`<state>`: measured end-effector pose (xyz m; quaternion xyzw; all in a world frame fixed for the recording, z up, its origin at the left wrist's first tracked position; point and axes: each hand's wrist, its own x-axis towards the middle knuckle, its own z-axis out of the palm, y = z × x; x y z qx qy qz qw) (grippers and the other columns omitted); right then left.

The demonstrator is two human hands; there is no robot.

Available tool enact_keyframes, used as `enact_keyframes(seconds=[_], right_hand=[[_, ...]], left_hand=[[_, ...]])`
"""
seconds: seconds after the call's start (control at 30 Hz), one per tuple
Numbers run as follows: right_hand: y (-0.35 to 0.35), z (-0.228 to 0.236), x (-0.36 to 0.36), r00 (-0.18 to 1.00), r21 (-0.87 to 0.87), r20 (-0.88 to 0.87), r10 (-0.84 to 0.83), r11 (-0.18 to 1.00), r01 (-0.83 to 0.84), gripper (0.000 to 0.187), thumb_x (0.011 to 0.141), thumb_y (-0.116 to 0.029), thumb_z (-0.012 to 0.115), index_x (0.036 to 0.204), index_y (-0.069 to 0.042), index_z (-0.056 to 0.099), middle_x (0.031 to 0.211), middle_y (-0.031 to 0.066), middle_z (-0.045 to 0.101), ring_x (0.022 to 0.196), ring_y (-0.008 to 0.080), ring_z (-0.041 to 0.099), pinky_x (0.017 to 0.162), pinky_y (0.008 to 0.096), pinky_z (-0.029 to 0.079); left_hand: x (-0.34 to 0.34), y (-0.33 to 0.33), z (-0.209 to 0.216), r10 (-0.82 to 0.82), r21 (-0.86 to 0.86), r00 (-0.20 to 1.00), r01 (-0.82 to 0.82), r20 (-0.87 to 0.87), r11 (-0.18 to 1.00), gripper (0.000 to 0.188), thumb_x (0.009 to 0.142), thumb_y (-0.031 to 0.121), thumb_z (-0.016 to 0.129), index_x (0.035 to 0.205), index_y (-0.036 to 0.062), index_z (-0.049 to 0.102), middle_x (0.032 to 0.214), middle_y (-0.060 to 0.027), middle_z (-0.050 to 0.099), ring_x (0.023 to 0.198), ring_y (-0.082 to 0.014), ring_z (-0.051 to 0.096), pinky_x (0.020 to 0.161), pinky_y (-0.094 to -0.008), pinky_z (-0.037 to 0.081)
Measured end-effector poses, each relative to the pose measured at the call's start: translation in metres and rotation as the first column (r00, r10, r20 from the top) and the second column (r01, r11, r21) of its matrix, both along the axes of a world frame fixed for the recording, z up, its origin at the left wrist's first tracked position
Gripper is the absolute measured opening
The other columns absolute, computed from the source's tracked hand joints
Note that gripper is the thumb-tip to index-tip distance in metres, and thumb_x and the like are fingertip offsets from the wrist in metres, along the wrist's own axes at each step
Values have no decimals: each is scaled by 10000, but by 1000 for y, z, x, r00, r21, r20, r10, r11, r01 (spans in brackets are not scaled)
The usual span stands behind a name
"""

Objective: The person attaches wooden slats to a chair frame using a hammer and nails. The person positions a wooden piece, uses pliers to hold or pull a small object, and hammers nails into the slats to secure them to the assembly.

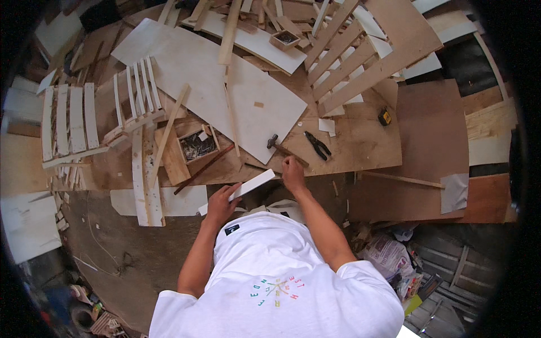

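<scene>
My left hand [221,201] is closed around a white wooden strip [253,184], which slants up to the right in front of my body. Beside the strip's far end, my right hand [293,173] is closed at the bench edge. Its curled fingers hide whatever may be in them. Just beyond those fingers lies a hammer [287,151], its head to the left and its wooden handle running right; whether I touch the handle is unclear. Black-handled pliers [318,146] rest to the right of the hammer.
On the wooden workbench [360,149] lie a large white panel [225,90], a box of nails [198,145] and a yellow-black tape measure [384,116]. Slatted wooden frames [70,121] stand at left, another slatted frame [360,62] at far right. A brown board [431,141] lies right.
</scene>
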<state>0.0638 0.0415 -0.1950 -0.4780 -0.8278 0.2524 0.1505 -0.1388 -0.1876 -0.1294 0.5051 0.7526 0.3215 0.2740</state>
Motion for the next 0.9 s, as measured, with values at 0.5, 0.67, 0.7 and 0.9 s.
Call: enact_keyframes(seconds=[0.5,0.67,0.7,0.9], right_hand=[[28,18,135,813,-726,-383,-439,687,29,234,963,-124,699,1145,24,707,956,78,726,807,130,698,720,278,599],[39,14,160,828,-777,-395,-398,626,-70,279,981,-140,704,1180,56,697,991,95,718,856,136,705,758,293,599],[41,17,156,841,-766,-372,-393,642,-39,240,997,-141,684,1161,31,721,986,94,713,843,138,705,750,282,593],[53,23,115,895,-448,-439,-72,882,-149,201,1004,-110,667,1165,-18,746,941,81,717,797,138,686,725,279,571]], left_hand=[[95,68,-48,-14,-36,972,6,-235,999,518,864,210,750,1369,238,641,1225,-81,662,1060,-317,657,882,-456,517],[101,78,-47,22,-65,926,-50,-376,997,529,884,228,735,1398,278,622,1163,-83,656,1109,-315,618,913,-470,491],[103,77,-50,24,-79,898,-65,-439,995,537,881,195,727,1400,283,620,1223,-94,623,1160,-332,586,950,-481,480],[94,95,-47,37,-53,884,-70,-466,996,555,867,103,701,1393,259,619,1292,-104,548,1211,-330,532,1029,-477,444]])
